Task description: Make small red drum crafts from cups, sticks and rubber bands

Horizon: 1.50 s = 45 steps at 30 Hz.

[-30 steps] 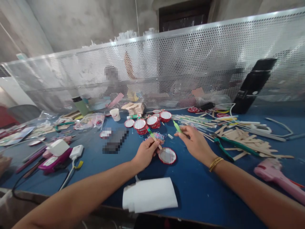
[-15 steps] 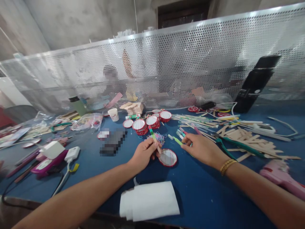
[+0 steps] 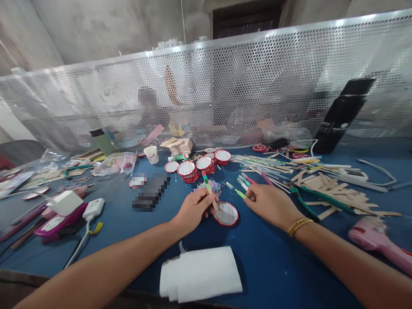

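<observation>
My left hand [image 3: 196,207] pinches a wooden craft stick [image 3: 210,194] upright; its upper end is coloured red and green. My right hand [image 3: 267,201] holds a light-green marker [image 3: 240,194] that points left, its rear hidden by the fingers. A pale cap [image 3: 229,185] is just beyond the marker's tip, apart from it. Other markers [image 3: 243,181] lie behind my right fingers. Between the hands, a round red-rimmed lid [image 3: 226,213] rests on the table near the stick's lower end. Small coloured rubber bands [image 3: 216,187] are heaped behind the stick.
Red-rimmed round tins [image 3: 188,171], a paper cup [image 3: 151,154] and a dark phone-like object [image 3: 151,195] stand or lie farther back. Right are loose craft sticks [image 3: 337,193], green-handled pliers [image 3: 325,198] and a pink glue gun [image 3: 375,240]. White folded cloth [image 3: 201,274] lies in front.
My right hand and the green marker have shifted slightly left and down, and the gap between marker and cap is wider. My left hand still holds the stick.
</observation>
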Each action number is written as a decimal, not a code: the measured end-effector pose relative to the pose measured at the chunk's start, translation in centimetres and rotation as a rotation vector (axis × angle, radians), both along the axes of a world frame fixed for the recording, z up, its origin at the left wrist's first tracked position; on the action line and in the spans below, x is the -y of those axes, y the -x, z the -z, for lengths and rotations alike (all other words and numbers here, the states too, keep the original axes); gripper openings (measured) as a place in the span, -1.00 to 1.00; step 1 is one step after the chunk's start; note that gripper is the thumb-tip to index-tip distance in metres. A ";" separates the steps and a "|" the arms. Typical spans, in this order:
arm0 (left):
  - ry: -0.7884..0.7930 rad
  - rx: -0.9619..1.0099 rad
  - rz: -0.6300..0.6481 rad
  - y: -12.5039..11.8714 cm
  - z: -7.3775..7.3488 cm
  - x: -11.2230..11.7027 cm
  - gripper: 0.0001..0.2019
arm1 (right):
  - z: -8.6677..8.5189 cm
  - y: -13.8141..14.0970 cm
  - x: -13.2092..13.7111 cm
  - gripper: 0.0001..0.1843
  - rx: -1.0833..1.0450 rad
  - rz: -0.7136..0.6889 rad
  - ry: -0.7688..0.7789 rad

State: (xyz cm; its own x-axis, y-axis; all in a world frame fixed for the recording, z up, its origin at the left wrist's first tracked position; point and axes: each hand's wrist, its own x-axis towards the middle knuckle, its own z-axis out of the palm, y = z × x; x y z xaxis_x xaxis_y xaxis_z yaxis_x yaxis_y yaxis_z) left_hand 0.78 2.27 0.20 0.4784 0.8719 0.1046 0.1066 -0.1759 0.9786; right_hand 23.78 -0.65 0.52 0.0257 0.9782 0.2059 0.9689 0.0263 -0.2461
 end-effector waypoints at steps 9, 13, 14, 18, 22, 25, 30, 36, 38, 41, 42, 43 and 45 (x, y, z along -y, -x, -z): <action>-0.018 -0.005 0.023 0.0 -0.1 0.2 -0.64 | -0.2 0.6 -0.3 -0.86 -0.008 0.033 0.013; -0.018 -0.003 0.029 -0.1 -0.2 0.3 -0.64 | 0.8 0.5 -0.9 -0.83 -0.055 -0.020 -0.092; -0.016 -0.002 0.029 -0.1 -0.3 0.3 -0.64 | 1.1 0.5 -1.1 -0.78 -0.059 -0.039 -0.152; -0.020 -0.004 0.031 -0.2 -0.2 0.4 -0.64 | 2.2 0.7 -1.7 -0.63 -0.025 -0.129 -0.381; -0.029 -0.029 0.035 0.0 -0.1 0.4 -0.64 | 2.5 0.9 -2.5 -0.56 0.031 -0.241 -0.403; -0.023 -0.037 0.036 0.0 -0.2 0.4 -0.64 | 2.6 0.9 -3.3 -0.56 0.067 -0.286 -0.337; -0.004 -0.035 0.031 0.0 -0.3 0.3 -0.63 | 2.5 0.9 -3.9 -0.63 0.085 -0.322 -0.310; -0.003 -0.048 0.013 0.2 -0.3 0.3 -0.66 | 1.8 0.7 -3.6 -0.65 0.145 -0.258 -0.328; 0.008 -0.030 0.004 0.2 -0.4 0.3 -0.67 | 1.6 0.3 -3.5 -0.65 0.191 -0.222 -0.316; 0.021 -0.009 -0.008 0.2 -0.7 0.4 -0.66 | 1.4 -0.4 -3.3 -0.70 0.264 -0.158 -0.317; 0.023 -0.009 -0.010 0.2 -0.8 0.4 -0.66 | 1.4 -0.5 -3.2 -0.72 0.279 -0.144 -0.322; 0.026 -0.011 -0.012 0.2 -0.8 0.4 -0.66 | 1.4 -0.7 -3.1 -0.74 0.288 -0.133 -0.328; 0.028 -0.017 -0.013 0.2 -0.7 0.4 -0.65 | 1.4 -0.8 -2.9 -0.77 0.296 -0.111 -0.339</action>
State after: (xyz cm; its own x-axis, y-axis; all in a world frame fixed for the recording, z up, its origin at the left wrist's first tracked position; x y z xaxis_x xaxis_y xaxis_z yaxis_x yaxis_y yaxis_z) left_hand 0.59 1.89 0.93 0.4683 0.8807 0.0718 0.1255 -0.1468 0.9812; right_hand 24.54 2.30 -0.89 -0.1834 0.8477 0.4977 0.9829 0.1651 0.0811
